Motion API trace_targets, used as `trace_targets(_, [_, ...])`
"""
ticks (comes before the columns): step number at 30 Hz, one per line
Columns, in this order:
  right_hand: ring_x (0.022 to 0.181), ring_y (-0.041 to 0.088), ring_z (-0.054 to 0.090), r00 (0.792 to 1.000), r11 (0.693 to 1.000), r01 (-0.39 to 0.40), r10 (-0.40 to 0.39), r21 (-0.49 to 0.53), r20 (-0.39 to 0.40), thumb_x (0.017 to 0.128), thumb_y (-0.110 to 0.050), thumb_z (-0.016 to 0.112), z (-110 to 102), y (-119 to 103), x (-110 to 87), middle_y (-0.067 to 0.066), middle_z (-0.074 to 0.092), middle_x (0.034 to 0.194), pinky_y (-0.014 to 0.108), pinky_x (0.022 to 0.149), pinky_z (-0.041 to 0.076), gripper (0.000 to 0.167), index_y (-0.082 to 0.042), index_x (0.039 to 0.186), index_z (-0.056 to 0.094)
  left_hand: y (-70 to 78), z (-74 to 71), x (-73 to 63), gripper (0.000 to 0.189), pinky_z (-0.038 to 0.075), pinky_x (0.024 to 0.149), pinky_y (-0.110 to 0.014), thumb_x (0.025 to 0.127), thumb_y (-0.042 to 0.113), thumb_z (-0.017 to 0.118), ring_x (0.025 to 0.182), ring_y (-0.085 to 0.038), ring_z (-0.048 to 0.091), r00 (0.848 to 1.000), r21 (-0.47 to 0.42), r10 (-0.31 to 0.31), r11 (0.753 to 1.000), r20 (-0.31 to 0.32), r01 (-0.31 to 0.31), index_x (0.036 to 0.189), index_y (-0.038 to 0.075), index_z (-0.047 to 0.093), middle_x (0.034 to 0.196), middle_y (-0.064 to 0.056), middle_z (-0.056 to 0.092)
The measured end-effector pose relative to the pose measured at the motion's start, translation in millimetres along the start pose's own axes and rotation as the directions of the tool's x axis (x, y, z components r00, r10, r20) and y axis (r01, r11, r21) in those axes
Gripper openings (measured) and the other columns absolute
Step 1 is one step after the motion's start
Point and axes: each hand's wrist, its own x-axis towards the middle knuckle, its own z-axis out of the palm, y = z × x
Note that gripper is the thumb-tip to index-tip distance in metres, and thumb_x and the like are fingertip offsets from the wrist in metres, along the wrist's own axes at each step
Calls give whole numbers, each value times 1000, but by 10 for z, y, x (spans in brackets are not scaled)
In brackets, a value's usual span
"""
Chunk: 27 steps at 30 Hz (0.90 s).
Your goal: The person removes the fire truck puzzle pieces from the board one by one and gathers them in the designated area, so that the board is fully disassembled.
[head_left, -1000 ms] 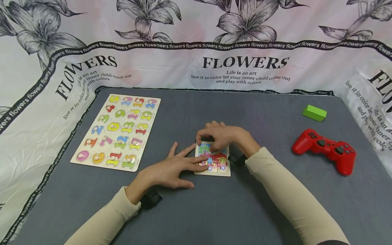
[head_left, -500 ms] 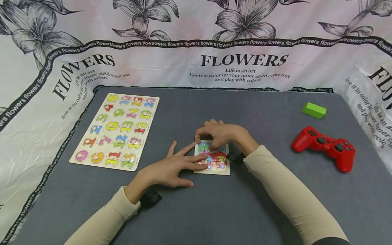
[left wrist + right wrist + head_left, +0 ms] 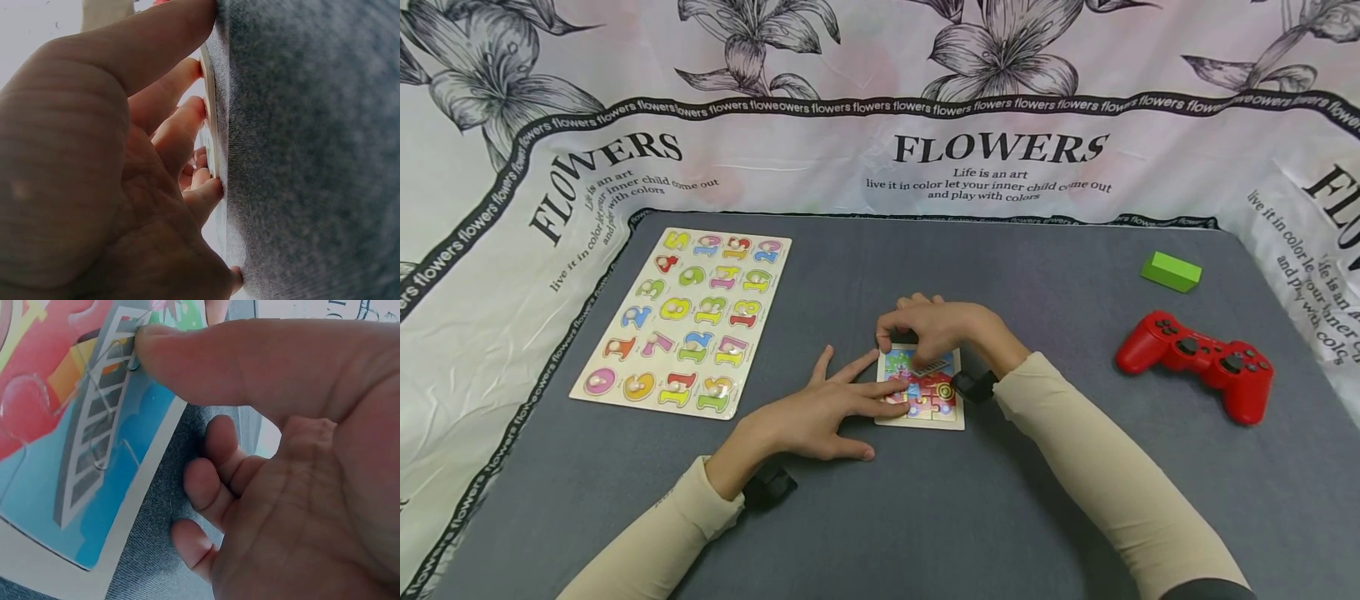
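Note:
A small jigsaw puzzle (image 3: 943,403) with a red truck and grey ladder lies flat on the table in its pale frame. My left hand (image 3: 820,418) spreads straight fingers over its left side. Two of them rest on the picture, and another reaches the upper left edge. My right hand (image 3: 934,329) arches over the far side. In the right wrist view its straight thumb (image 3: 194,356) presses on the picture at the ladder's top end, while the index fingertip is at the frame's far edge. The other right fingers are curled beside the frame. The hand covers the puzzle's top edge.
A board of colourful numbers (image 3: 688,325) lies to the left. On the right are a red game controller (image 3: 1195,364) and a green block (image 3: 1171,272). The grey tabletop (image 3: 880,517) ends at a flower-printed cloth (image 3: 805,167) at the back.
Both hands stay on the puzzle in nearly the same pose. The whole view has shifted slightly; the objects have not moved on the table.

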Motion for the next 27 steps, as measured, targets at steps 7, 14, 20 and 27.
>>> trace_targets(7, [102, 24, 40, 999, 999, 39, -39, 21, -23, 78, -8, 79, 21, 36, -28, 4, 52, 108, 42, 88, 29, 35, -26, 103, 61, 7, -5, 4, 69, -14, 112, -78, 90, 40, 77, 161, -29, -3, 1000, -1, -4, 1000, 6, 5, 153, 32, 48, 167, 11, 31])
trace_targets(14, [100, 23, 40, 968, 976, 162, -130, 143, -214, 84, -10, 75, 208, 233, -175, 2, 57, 114, 41, 85, 26, 43, -26, 123, 67, 29, -12, 0, 71, -15, 113, -78, 90, 39, 77, 161, -30, -2, 1000, -11, -8, 1000, 12, 9, 153, 33, 47, 167, 10, 31])
trace_targets(20, [91, 21, 37, 911, 965, 226, -162, 130, -380, 88, -14, 76, 399, 356, -260, 0, 60, 106, 39, 79, 20, 37, -24, 124, 76, 37, -15, -3, 71, -15, 113, -77, 90, 39, 77, 161, -30, -3, 1000, -9, -13, 1000, 12, 13, 153, 33, 47, 167, 11, 30])
trace_targets(27, [91, 19, 35, 897, 963, 223, -142, 149, -419, 90, -14, 76, 464, 350, -288, -2, 60, 105, 40, 81, 19, 35, -24, 124, 76, 33, -10, -2, 71, -16, 113, -77, 90, 39, 77, 161, -30, -3, 1000, -11, -20, 1000, 13, 21, 153, 33, 46, 167, 11, 29])
